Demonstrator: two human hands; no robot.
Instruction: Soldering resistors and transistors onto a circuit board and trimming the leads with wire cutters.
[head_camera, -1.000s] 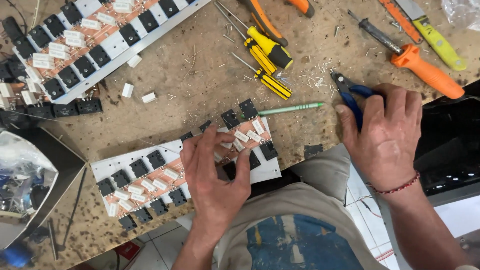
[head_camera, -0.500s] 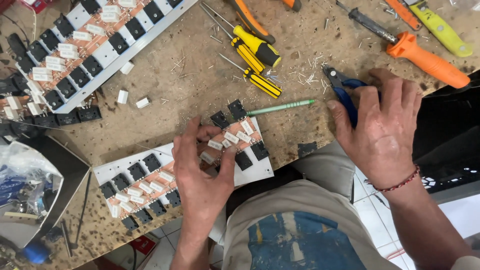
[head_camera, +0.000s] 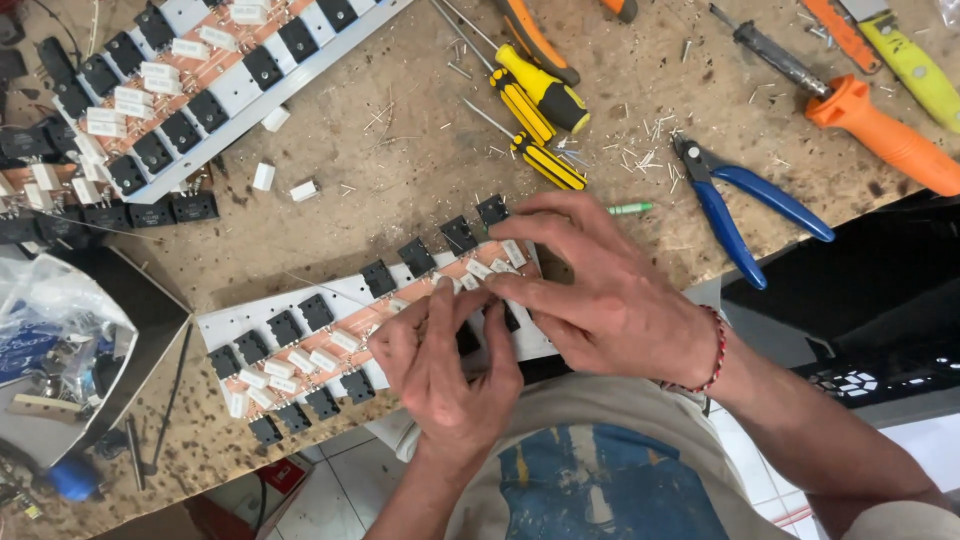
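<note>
**Crowded bench, one open patch**

Bare wood lies open between the near board (head_camera: 320, 340) and the far board (head_camera: 200, 90), with only two small white blocks (head_camera: 280, 183) there. Rightward, yellow screwdrivers (head_camera: 535, 110), blue pliers (head_camera: 745, 205) and an orange-handled tool (head_camera: 880, 135) block the way.

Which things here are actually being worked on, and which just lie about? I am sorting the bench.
In hand:
near circuit strip
left hand
right hand

Lying about:
blue cutters
yellow screwdrivers
orange screwdriver
second circuit strip
loose white blocks
</note>
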